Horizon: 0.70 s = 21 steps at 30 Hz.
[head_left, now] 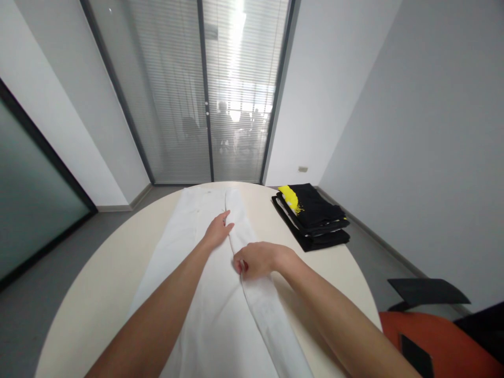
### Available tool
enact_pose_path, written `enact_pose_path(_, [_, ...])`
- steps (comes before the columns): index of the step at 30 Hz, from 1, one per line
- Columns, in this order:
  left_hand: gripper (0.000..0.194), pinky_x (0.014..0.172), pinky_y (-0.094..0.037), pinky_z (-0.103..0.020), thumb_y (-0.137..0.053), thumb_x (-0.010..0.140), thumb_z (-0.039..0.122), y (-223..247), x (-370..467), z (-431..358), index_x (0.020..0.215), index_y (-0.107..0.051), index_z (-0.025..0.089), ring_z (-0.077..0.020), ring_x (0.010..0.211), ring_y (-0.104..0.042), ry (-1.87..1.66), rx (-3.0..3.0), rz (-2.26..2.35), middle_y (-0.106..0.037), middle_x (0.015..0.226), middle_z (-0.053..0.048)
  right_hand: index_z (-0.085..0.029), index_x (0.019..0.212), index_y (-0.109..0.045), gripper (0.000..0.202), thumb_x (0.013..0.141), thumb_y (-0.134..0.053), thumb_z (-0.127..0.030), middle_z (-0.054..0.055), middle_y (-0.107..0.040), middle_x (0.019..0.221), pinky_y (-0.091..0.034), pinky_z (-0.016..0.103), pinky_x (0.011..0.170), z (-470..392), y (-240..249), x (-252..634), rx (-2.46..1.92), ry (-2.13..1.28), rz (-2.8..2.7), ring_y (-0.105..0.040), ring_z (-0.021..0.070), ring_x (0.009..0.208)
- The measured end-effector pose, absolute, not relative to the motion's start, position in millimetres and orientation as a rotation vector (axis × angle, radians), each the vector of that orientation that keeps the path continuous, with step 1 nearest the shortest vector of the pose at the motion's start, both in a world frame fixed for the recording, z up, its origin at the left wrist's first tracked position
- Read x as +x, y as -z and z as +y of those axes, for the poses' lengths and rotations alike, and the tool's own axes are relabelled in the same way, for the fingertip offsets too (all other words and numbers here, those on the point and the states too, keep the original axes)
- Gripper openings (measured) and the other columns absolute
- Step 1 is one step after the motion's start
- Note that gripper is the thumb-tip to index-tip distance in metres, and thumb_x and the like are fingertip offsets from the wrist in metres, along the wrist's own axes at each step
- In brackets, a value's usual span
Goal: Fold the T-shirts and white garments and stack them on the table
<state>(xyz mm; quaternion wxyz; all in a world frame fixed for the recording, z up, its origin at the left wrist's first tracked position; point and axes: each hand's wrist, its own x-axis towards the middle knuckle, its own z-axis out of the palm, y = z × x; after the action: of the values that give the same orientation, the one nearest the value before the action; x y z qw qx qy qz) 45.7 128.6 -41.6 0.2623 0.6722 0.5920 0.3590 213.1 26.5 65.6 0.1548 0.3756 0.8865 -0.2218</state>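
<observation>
The long white cloth (214, 294) runs from near the far rim of the round cream table (106, 268) down past the bottom of the view; bare tabletop opens widely to its left, and a narrower strip lies between it and the stack of folded black garments with a yellow print (318, 210), which sits at the right rim; one cloth, one stack of several layers, their exact number unclear, and two hands; the right hand (255, 260) is curled tight, gripping the cloth's folded right-hand flap; the left hand (218, 231) rests farther up at the same fold, thumb and forefinger apart, and whether it pinches any fabric I cannot tell; the tabletop looks smooth and plain; beyond stand a dark-framed glass partition with blinds (177, 105) and pale walls; an orange-seated chair with black armrests (417, 336) is at lower right.
</observation>
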Motion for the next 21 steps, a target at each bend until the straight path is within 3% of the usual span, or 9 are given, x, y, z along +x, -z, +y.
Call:
enact_pose_path(7, [0.060, 0.086, -0.052, -0.032, -0.066, 0.083, 0.019, 42.2, 45.8, 127.5, 0.141, -0.054, 0.009, -0.0191, 0.086, -0.066, -0.998, 1.809, 1.574, -0.073, 0.100, -0.008, -0.021, 0.080, -0.070, 0.010, 0.071, -0.066, -0.021, -0.002, -0.069, 0.078, -0.039, 0.021, 0.057, 21.1, -64.6, 208.2, 0.935, 0.811, 2.427, -0.062, 0.0134, 0.067])
enact_pose_path(12, [0.058, 0.080, -0.055, -0.030, -0.060, 0.087, 0.017, 39.0, 40.3, 132.4, 0.143, -0.051, 0.012, -0.0160, 0.077, -0.067, -1.062, 1.772, 1.557, -0.075, 0.104, -0.008, -0.019, 0.098, -0.067, 0.025, 0.073, -0.062, -0.020, -0.003, -0.067, 0.073, -0.041, 0.022, 0.060, 23.2, -70.4, 211.9, 0.902, 1.114, 2.446, -0.062, 0.0138, 0.067])
enact_pose_path(16, [0.055, 0.098, -0.052, -0.033, -0.055, 0.088, 0.013, 40.9, 34.2, 136.7, 0.143, -0.052, 0.012, -0.0198, 0.102, -0.069, -1.125, 1.776, 1.616, -0.067, 0.130, -0.014, -0.018, 0.110, -0.063, 0.031, 0.080, -0.064, -0.027, -0.001, -0.067, 0.079, -0.042, 0.022, 0.063, 23.5, -63.4, 208.5, 0.908, 1.207, 2.513, -0.061, 0.0138, 0.070])
enact_pose_path(19, [0.052, 0.114, -0.040, -0.036, -0.057, 0.085, 0.010, 47.7, 33.2, 135.9, 0.137, -0.058, 0.013, -0.0230, 0.127, -0.057, -1.121, 1.838, 1.653, -0.059, 0.140, -0.013, -0.021, 0.116, -0.065, 0.042, 0.076, -0.073, -0.029, -0.003, -0.063, 0.080, -0.041, 0.021, 0.064, 22.0, -52.9, 200.4, 0.834, 1.061, 2.570, -0.058, 0.0127, 0.068])
enact_pose_path(21, [0.051, 0.117, -0.036, -0.037, -0.058, 0.084, 0.010, 52.4, 33.6, 134.7, 0.135, -0.059, 0.015, -0.0230, 0.132, -0.053, -1.105, 1.885, 1.651, -0.058, 0.142, -0.012, -0.023, 0.119, -0.065, 0.046, 0.074, -0.076, -0.028, -0.004, -0.062, 0.079, -0.041, 0.021, 0.065, 19.4, -48.4, 194.2, 0.769, 1.036, 2.540, -0.058, 0.0126, 0.068])
